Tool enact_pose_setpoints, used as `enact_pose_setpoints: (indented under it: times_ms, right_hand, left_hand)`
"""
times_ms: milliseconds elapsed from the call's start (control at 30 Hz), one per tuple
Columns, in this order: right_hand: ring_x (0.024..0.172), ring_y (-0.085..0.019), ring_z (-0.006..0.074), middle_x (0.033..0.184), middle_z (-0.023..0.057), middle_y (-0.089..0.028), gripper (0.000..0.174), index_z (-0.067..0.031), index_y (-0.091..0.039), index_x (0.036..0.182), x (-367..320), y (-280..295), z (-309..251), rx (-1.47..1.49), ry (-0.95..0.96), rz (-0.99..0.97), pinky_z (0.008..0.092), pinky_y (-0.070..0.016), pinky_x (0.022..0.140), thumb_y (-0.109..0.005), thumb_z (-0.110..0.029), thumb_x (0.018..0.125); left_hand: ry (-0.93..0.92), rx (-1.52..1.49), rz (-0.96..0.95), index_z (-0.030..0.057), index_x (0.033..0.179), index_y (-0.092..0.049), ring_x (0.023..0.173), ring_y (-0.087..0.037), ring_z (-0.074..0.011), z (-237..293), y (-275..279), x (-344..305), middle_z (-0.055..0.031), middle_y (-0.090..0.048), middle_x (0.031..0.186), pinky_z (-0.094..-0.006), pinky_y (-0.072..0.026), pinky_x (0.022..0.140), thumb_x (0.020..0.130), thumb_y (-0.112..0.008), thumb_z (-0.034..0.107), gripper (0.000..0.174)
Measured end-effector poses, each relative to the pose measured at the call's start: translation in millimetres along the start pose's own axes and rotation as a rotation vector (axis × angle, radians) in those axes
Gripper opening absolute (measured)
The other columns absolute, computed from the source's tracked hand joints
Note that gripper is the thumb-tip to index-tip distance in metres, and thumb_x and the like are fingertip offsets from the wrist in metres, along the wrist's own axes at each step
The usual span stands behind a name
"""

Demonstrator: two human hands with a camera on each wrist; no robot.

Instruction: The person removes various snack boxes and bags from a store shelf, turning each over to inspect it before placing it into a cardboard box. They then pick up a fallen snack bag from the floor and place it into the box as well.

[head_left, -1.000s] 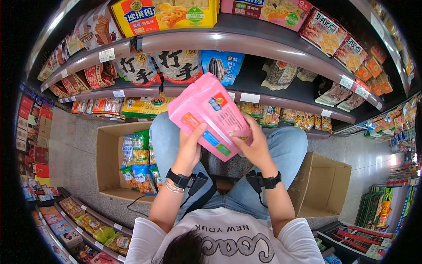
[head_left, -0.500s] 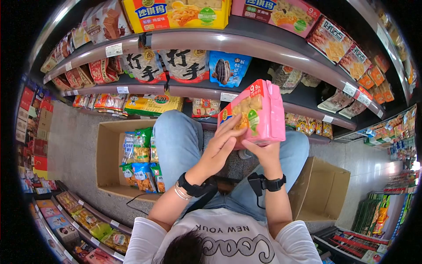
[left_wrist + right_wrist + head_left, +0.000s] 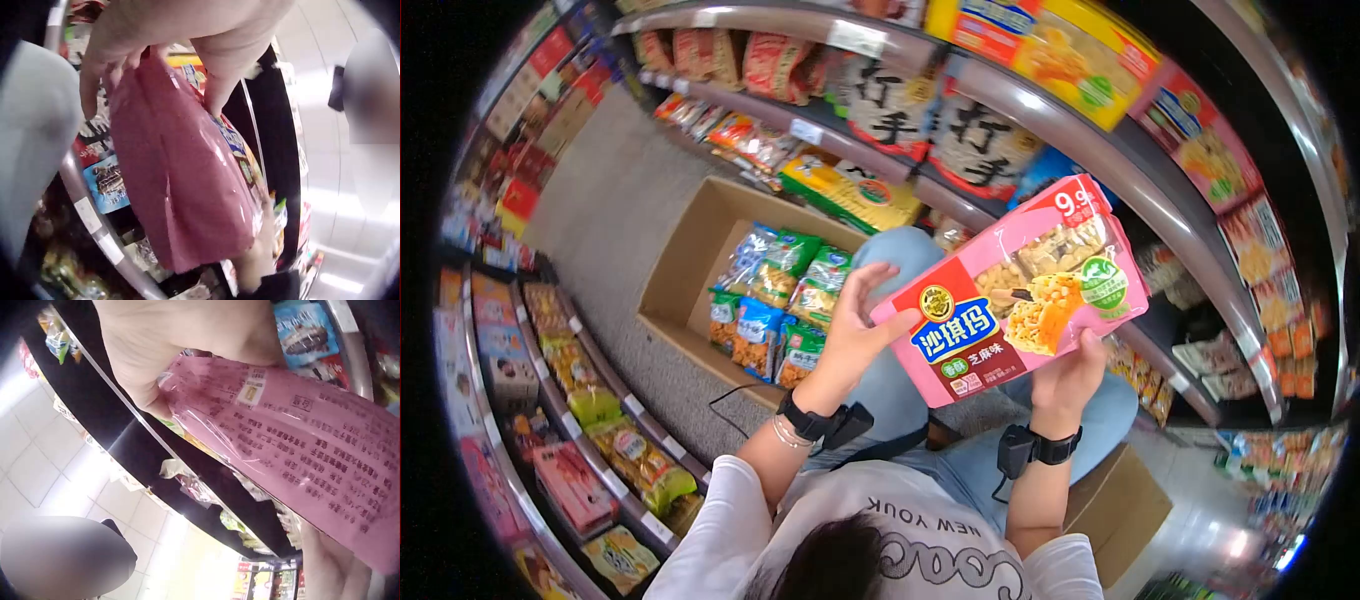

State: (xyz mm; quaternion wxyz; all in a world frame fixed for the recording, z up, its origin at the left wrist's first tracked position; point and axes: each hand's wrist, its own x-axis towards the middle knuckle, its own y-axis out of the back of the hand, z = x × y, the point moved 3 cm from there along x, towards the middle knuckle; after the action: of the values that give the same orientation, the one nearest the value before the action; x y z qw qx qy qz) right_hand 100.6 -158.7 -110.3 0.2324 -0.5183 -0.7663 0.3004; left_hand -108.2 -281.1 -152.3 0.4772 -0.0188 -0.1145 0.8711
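A pink sachima pack [image 3: 1010, 300] is held over the person's lap, its printed front with the 9.9 price turned up toward the head camera. At its left end the left hand [image 3: 850, 325] grips it, thumb laid over the front. The right hand [image 3: 1068, 380] holds the lower right edge, its thumb at the front and its other fingers hidden behind. The left wrist view shows a plain side of the pack [image 3: 175, 181] below the left hand [image 3: 181, 31]. In the right wrist view, small print covers the side of the pack [image 3: 294, 444] near the right hand [image 3: 187, 337].
Shelves [image 3: 1040, 120] of snacks curve across the front, with a yellow sachima pack [image 3: 1055, 60] and another pink pack [image 3: 1200, 140] on top. An open carton [image 3: 675, 300] of snack bags stands left; another carton [image 3: 1115, 510] sits right. Low shelves [image 3: 600, 430] run behind at left.
The pack has turned from its back to its side and now to its front, facing up. The hands shifted their grip to its two ends. The head view has swung round.
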Motion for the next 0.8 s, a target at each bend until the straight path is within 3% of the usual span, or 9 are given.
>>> enact_pose_setpoints:
  times_ms: [100,133,267,367,433,600,633,733,800]
  right_hand:
    - [0.123,-0.044,0.0268,0.131,0.0109,-0.046,0.065,-0.0029,-0.033,0.135,10,-39,38,0.089,-0.059,-0.035,0.0430,-0.0346,0.104,-0.061,-0.016,0.078]
    - [0.121,-0.047,0.0276,0.131,0.0123,-0.049,0.057,-0.0020,-0.040,0.131,15,-51,55,0.060,-0.042,-0.064,0.0452,-0.0362,0.103,-0.059,-0.022,0.081]
    - [0.118,-0.049,0.0252,0.126,0.0086,-0.052,0.050,-0.0045,-0.042,0.129,17,-108,120,0.032,-0.209,-0.181,0.0434,-0.0361,0.103,-0.057,-0.015,0.083]
    - [0.115,-0.051,0.0231,0.124,0.0073,-0.051,0.050,-0.0095,-0.037,0.131,9,-146,170,-0.051,-0.421,-0.241,0.0438,-0.0427,0.097,-0.057,-0.012,0.086]
    - [0.108,-0.054,0.0195,0.120,0.0060,-0.051,0.051,-0.0119,-0.036,0.130,9,-155,209,0.009,-0.610,-0.280,0.0377,-0.0488,0.088,-0.060,-0.004,0.085]
    - [0.112,-0.050,0.0230,0.121,0.0098,-0.045,0.066,-0.0104,-0.019,0.139,4,-166,301,-0.041,-0.882,-0.332,0.0498,-0.0464,0.089,-0.059,-0.012,0.087]
    - [0.116,-0.048,0.0259,0.129,0.0129,-0.041,0.072,-0.0093,-0.014,0.142,3,-167,319,-0.052,-0.935,-0.355,0.0515,-0.0446,0.091,-0.059,-0.016,0.086]
    - [0.119,-0.047,0.0327,0.142,0.0168,-0.032,0.074,-0.0109,-0.008,0.146,5,-161,358,-0.165,-1.026,-0.340,0.0515,-0.0459,0.090,-0.055,-0.018,0.090]
    - [0.122,-0.045,0.0345,0.143,0.0175,-0.031,0.069,-0.0089,-0.012,0.144,6,-152,367,-0.196,-1.042,-0.344,0.0507,-0.0450,0.091,-0.054,-0.019,0.091]
  left_hand:
    - [0.362,-0.517,0.120,0.0068,0.132,-0.036,0.118,-0.049,-0.0218,-1,36,-24,-0.0096,-0.048,0.129,-0.0408,-0.0409,0.099,0.083,-0.069,0.019,0.061]
    - [0.324,-0.621,0.089,0.0078,0.135,-0.033,0.119,-0.049,-0.0221,-8,47,-29,-0.0090,-0.047,0.131,-0.0436,-0.0425,0.098,0.086,-0.066,0.020,0.060]
    - [0.342,-0.713,0.037,0.0067,0.137,-0.032,0.120,-0.049,-0.0291,-2,83,-50,-0.0121,-0.045,0.135,-0.0512,-0.0424,0.097,0.086,-0.063,0.037,0.067]
    - [0.293,-0.787,0.213,0.0070,0.137,-0.034,0.119,-0.050,-0.0297,-10,124,-61,-0.0131,-0.048,0.133,-0.0512,-0.0426,0.096,0.086,-0.060,0.037,0.065]
    - [0.247,-0.831,0.397,0.0062,0.134,-0.038,0.116,-0.053,-0.0288,-18,158,-70,-0.0136,-0.051,0.130,-0.0477,-0.0466,0.093,0.088,-0.057,0.034,0.058]
    - [0.216,-0.825,0.681,0.0058,0.129,-0.041,0.112,-0.055,-0.0279,-46,243,-84,-0.0129,-0.055,0.124,-0.0444,-0.0488,0.092,0.088,-0.058,0.028,0.050]
    - [0.206,-0.814,0.732,0.0073,0.129,-0.042,0.111,-0.056,-0.0271,-50,258,-85,-0.0121,-0.055,0.124,-0.0430,-0.0496,0.090,0.088,-0.058,0.027,0.048]
    - [0.150,-0.762,0.865,0.0125,0.127,-0.041,0.109,-0.056,-0.0257,-69,303,-77,-0.0097,-0.054,0.122,-0.0423,-0.0503,0.088,0.087,-0.060,0.024,0.046]
    - [0.132,-0.658,0.936,0.0148,0.125,-0.039,0.109,-0.056,-0.0253,-86,332,-67,-0.0083,-0.053,0.122,-0.0430,-0.0504,0.088,0.086,-0.062,0.022,0.046]
